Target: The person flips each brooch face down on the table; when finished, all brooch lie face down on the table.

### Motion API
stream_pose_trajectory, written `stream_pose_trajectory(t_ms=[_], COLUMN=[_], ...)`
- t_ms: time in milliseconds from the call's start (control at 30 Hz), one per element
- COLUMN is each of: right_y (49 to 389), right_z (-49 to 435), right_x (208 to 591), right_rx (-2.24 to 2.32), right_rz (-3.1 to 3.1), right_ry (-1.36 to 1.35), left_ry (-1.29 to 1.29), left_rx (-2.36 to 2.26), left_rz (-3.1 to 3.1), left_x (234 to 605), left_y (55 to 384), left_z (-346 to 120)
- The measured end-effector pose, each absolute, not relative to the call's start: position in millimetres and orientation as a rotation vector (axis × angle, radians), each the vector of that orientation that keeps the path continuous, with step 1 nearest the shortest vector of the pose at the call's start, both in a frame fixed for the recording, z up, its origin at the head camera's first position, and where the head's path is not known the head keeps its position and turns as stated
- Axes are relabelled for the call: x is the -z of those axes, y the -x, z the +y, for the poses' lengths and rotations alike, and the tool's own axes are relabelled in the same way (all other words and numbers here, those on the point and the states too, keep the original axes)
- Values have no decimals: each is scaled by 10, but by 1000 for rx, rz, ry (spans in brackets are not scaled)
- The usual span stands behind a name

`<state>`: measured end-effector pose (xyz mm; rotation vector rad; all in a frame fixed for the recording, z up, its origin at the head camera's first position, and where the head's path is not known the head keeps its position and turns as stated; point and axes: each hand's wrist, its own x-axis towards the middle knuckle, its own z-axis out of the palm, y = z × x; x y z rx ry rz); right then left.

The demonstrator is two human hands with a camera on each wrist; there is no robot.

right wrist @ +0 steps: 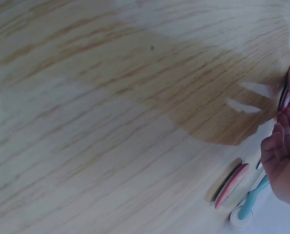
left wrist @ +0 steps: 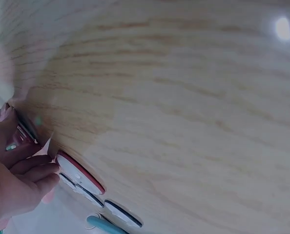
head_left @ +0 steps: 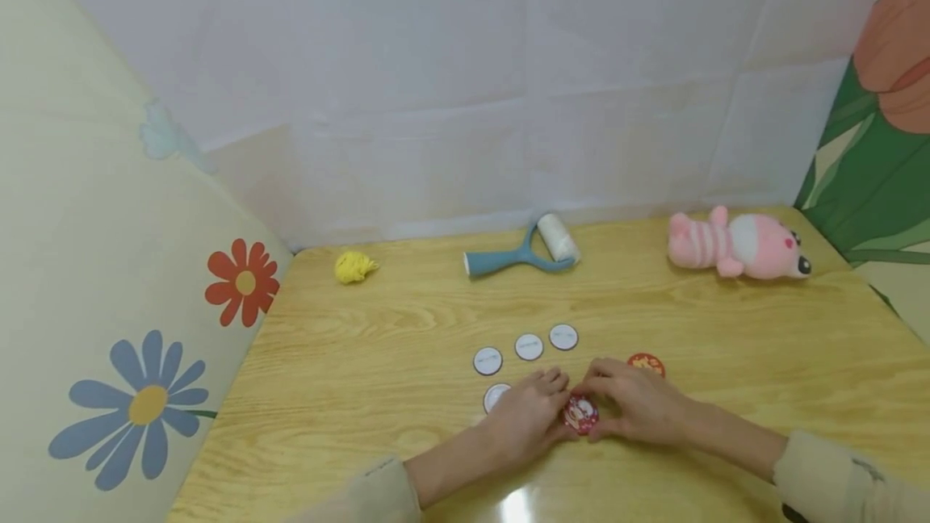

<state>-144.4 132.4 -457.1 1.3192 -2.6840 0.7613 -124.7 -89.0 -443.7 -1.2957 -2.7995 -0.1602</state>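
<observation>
Thumb and fingers of both hands pinch a round picture disc, red with a white cartoon figure, from its two sides, close over the table. The left hand grips its left edge, the right hand its right edge. Beside the left hand lies a white-faced disc, partly covered by it. Farther back are three more white discs with small print, at left, middle and right. Behind the right hand a red-and-gold disc is partly hidden; the right wrist view shows its red edge next to a dark edge.
Along the back of the wooden table are a crumpled yellow object, a blue-handled lint roller and a pink plush toy lying on its side. A white sheet hangs behind, with flower-printed cloth at left.
</observation>
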Motion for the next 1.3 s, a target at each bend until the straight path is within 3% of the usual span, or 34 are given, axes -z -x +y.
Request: stream_pose_trajectory(t_ms=[767,1300], right_y=[1552,1494], right_z=[1339,1233], right_x=[4617,4573], right_rx=[-570,-941], right_rz=[-2262,-2545], right_ry=[-1494,-1226], left_ry=[1313,1235], left_rx=[-65,374], left_rz=[-2682,-2722], left_x=[4490,4502], left_y=[1239,1241], left_z=[-921,-929])
